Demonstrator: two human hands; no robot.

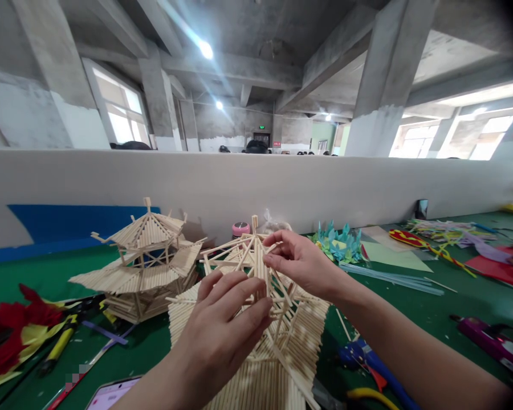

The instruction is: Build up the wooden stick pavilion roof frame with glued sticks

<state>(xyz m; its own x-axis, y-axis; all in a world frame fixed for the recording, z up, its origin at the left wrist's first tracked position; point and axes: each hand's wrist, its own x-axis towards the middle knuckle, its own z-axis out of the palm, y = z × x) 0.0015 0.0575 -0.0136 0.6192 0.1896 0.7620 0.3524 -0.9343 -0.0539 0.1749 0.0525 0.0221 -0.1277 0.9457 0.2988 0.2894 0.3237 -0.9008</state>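
Before me stands a model pagoda [277,381] built of thin wooden sticks, with a tiered roof and an open upper frame. Near the peak, my right hand [301,262] pinches a wooden stick [259,256] of the upper roof between thumb and fingers. My left hand [224,319] reaches over the front of the frame, its fingers bent against the roof sticks; the fingertips' exact grip is partly hidden. To the left is a second stick pagoda [147,273] with its roofs covered.
A blue glue gun [361,353] lies right of the model, a purple one [491,341] farther right. A phone [113,393] is at front left, beside red paper flowers [17,319]. Behind are a blue paper piece [340,242], pale strips [391,279] and a white partition [175,176].
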